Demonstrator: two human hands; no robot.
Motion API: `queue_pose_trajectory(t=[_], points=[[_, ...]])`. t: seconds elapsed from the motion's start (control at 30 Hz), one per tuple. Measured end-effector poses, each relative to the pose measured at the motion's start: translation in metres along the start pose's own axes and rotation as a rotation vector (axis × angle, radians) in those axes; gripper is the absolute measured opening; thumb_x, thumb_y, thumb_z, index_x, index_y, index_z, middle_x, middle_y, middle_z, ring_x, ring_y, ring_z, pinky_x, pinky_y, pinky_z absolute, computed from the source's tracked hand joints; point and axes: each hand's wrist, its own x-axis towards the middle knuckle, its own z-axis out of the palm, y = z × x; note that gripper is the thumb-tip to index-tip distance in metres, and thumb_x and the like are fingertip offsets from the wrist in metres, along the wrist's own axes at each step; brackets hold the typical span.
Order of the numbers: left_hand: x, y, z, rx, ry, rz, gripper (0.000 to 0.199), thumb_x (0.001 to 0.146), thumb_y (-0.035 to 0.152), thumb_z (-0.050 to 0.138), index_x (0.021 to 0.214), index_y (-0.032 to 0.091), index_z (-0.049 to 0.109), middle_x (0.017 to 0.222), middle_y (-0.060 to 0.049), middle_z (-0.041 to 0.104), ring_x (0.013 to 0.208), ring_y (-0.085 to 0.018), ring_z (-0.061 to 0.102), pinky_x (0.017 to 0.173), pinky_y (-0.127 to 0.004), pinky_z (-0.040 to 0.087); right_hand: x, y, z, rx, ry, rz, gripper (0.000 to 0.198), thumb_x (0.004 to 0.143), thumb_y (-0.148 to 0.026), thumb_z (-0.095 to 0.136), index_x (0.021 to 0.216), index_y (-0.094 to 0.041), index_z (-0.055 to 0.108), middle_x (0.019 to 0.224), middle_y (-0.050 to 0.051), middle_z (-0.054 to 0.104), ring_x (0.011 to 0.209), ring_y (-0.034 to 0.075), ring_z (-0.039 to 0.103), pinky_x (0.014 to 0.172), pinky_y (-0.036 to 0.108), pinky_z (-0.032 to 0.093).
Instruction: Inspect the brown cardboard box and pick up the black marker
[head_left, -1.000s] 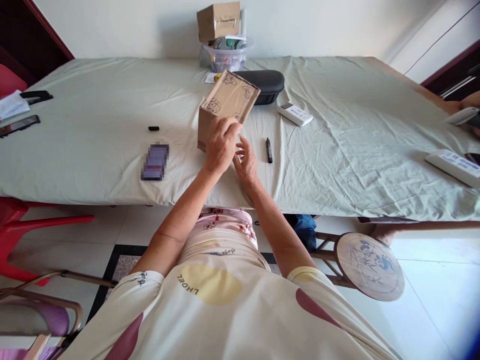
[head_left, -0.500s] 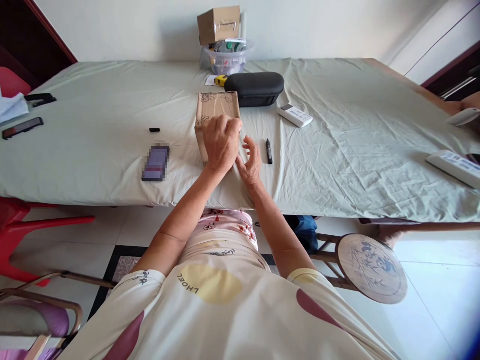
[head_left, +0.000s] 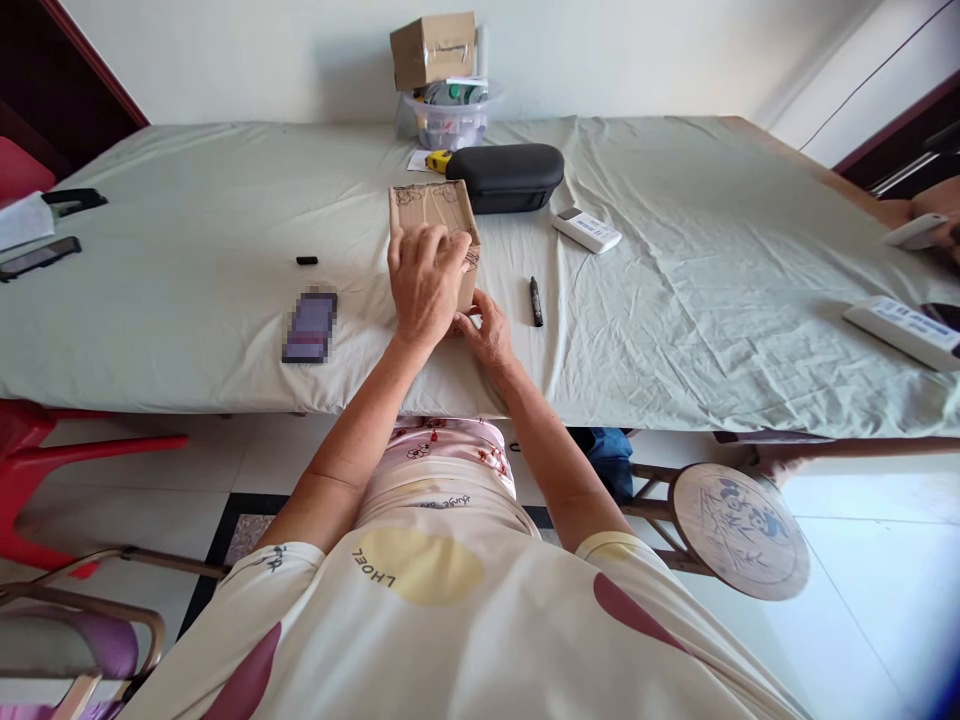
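Observation:
A brown cardboard box (head_left: 431, 207) stands on the cloth in front of me, with dark flower-like drawings along the edges of its top. My left hand (head_left: 427, 280) lies over the near part of the top, fingers bent across it and gripping it. Low at the near right corner, my right hand (head_left: 487, 330) holds the box between thumb and fingers. Most of the near face is hidden behind my hands. To the right lies a black marker (head_left: 535, 302) without its cap; a small black cap (head_left: 307, 261) rests on the left.
Behind the box are a black zip case (head_left: 506, 178), a yellow tape measure (head_left: 438, 160) and a plastic basket (head_left: 452, 125) with another carton (head_left: 433, 50) on it. A phone (head_left: 309, 327) lies left, a white device (head_left: 586, 230) right. Another person's hand (head_left: 941, 225) shows at far right.
My left hand has gone from the box's right edge to its top, opening from a tight curl. My right hand has moved left onto the near lower corner. The box has turned slightly.

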Motion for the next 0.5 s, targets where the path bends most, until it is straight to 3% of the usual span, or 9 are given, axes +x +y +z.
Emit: queue_pose_trajectory(t=[0.2, 0.37, 0.5], points=[[0.0, -0.013, 0.008, -0.052, 0.003, 0.031, 0.028, 0.105, 0.043, 0.059, 0.129, 0.032, 0.067, 0.145, -0.011, 0.071, 0.148, -0.033, 0.057, 0.13, -0.054, 0.038, 0.0, -0.002, -0.001, 0.0, -0.016, -0.001, 0.077, 0.098, -0.081, 0.054, 0.152, -0.026, 0.059, 0.135, 0.013, 0.072, 0.105, 0.027, 0.075, 0.101, 0.045, 0.062], [0.002, -0.017, 0.012, -0.068, 0.013, 0.023, 0.017, 0.104, 0.038, 0.06, 0.115, 0.034, 0.072, 0.139, -0.01, 0.073, 0.142, -0.034, 0.061, 0.126, -0.057, 0.04, 0.0, -0.006, -0.006, -0.038, -0.014, -0.027, 0.076, 0.101, -0.082, 0.043, 0.148, -0.026, 0.062, 0.134, 0.012, 0.074, 0.11, 0.027, 0.074, 0.103, 0.043, 0.061], [0.0, -0.014, 0.01, -0.059, 0.037, 0.028, 0.018, 0.106, 0.036, 0.056, 0.111, 0.034, 0.074, 0.135, -0.008, 0.076, 0.138, -0.031, 0.063, 0.124, -0.054, 0.042, 0.005, 0.003, -0.021, -0.216, 0.15, -0.015, 0.058, 0.11, -0.063, 0.037, 0.139, -0.024, 0.068, 0.133, 0.015, 0.074, 0.127, 0.031, 0.068, 0.115, 0.051, 0.053]])
